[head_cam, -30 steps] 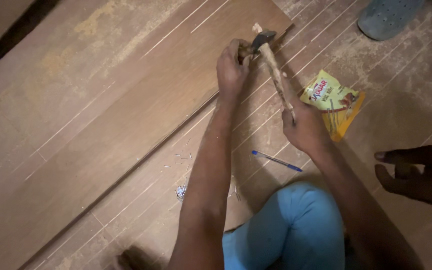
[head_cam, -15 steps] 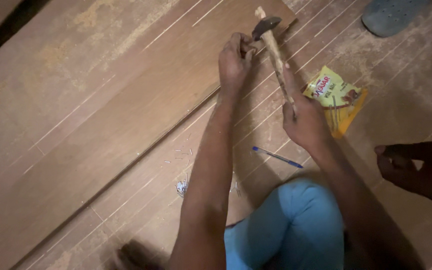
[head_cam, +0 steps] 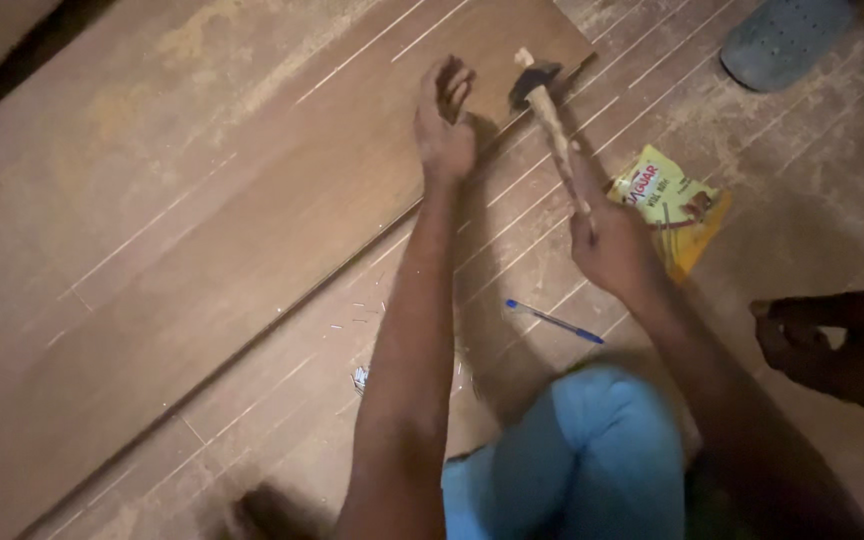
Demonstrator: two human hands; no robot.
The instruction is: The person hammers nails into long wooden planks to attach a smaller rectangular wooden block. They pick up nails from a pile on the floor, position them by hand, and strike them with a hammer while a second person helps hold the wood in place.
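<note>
your right hand [head_cam: 607, 245] is clamped on the hammer [head_cam: 550, 125], its head at the wood panel's [head_cam: 252, 220] edge; your left hand [head_cam: 442, 120] rests loosely open beside it. nailing looks underway; loose nails [head_cam: 360, 378] remain.

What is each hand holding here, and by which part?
The right hand grips the hammer at the handle's lower end. The left hand holds nothing visible.

Blue pen [head_cam: 553, 321], yellow packet [head_cam: 674, 207], grey sandal [head_cam: 784, 40].
</note>
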